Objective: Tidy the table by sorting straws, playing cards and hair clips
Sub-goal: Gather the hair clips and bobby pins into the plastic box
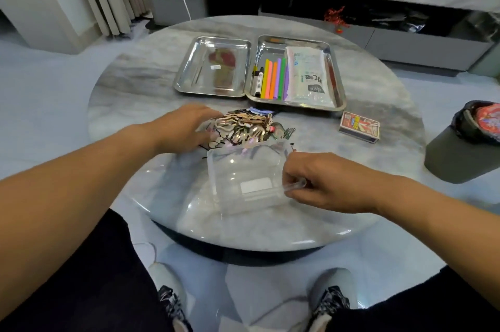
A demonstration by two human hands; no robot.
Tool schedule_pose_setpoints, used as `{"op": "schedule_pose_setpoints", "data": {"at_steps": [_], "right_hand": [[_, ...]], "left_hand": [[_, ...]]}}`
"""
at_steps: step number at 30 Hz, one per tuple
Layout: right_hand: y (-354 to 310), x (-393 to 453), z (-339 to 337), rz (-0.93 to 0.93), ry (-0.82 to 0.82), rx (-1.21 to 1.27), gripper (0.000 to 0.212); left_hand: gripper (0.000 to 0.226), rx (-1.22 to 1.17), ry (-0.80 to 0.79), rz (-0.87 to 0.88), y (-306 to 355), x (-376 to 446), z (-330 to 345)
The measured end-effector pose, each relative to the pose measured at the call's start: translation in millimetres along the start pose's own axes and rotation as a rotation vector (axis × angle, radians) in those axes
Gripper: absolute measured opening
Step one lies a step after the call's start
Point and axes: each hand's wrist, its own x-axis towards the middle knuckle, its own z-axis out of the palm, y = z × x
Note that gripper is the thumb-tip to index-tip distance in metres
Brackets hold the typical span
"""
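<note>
On the round marble table (pixel 135 83) a clear plastic box (pixel 244 177) lies tipped on its side at about 6 o'clock of the tabletop, its open mouth facing 12 o'clock toward a heap of hair clips (pixel 250 129) at the centre. The right hand (pixel 322 183) pinches the box's rim at its 3 o'clock side, grip narrow, thumb and fingers curled round the edge. The left hand (pixel 186 129) lies against the heap from 9 o'clock, fingers fairly straight and touching the clips; its grip looks loose, holding nothing so far as the blur allows. At 12 o'clock two steel trays sit side by side, touching. The left tray (pixel 189 61) shows a reddish patch on its floor, possibly a reflection. The right tray (pixel 336 80) holds coloured straws (pixel 273 77) laid lengthwise, a marker (pixel 259 83) at their 9 o'clock side and a white packet (pixel 308 74) at their 3 o'clock side. A card box (pixel 359 126) lies on the table at 3 o'clock, just beyond the right tray's near corner. A grey bin (pixel 454 161) stands on the floor past the table's 3 o'clock edge.
</note>
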Motion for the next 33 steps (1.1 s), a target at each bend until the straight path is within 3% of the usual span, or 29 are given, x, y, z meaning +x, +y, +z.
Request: {"op": "schedule_pose_setpoints", "data": {"at_steps": [4,10,16,19,22,24,26,30,33], "right_hand": [[-0.4,6.5,3.3,-0.016,0.022,0.012,0.005],[3.6,15.3,0.4,-0.031,-0.014,0.01,0.009],[-5.3,16.4,-9.8,0.033,-0.027,0.17,0.033],[-6.8,22.7,-23.3,0.081,0.092,0.341,0.029],[10.0,39.5,-31.4,0.199,0.371,0.414,0.029],[31.9,53.9,-33.4,0.309,0.484,0.402,0.015],[53.8,66.6,-33.8,0.375,0.409,0.388,0.006],[72.4,93.0,-26.8,0.276,0.059,0.217,0.036],[69.1,116.1,-19.1,0.183,0.016,0.103,0.049]], "left_hand": [[0.054,-0.025,-0.07,-0.108,9.7,-0.6,-2.1],[0.049,0.026,-0.168,-0.116,9.6,2.6,0.6],[0.049,0.03,-0.166,-0.141,10.3,4.1,-4.3],[0.043,-0.039,-0.16,-0.171,12.0,7.7,-12.4],[0.035,-0.096,-0.187,-0.2,12.6,10.8,-16.7],[0.031,-0.079,-0.204,-0.213,11.9,13.6,-16.3],[0.024,-0.063,-0.2,-0.219,11.2,17.5,-16.0],[0.011,-0.094,-0.171,-0.226,12.4,24.3,-19.5],[0.012,-0.173,-0.143,-0.223,12.0,26.3,-29.2]]}}
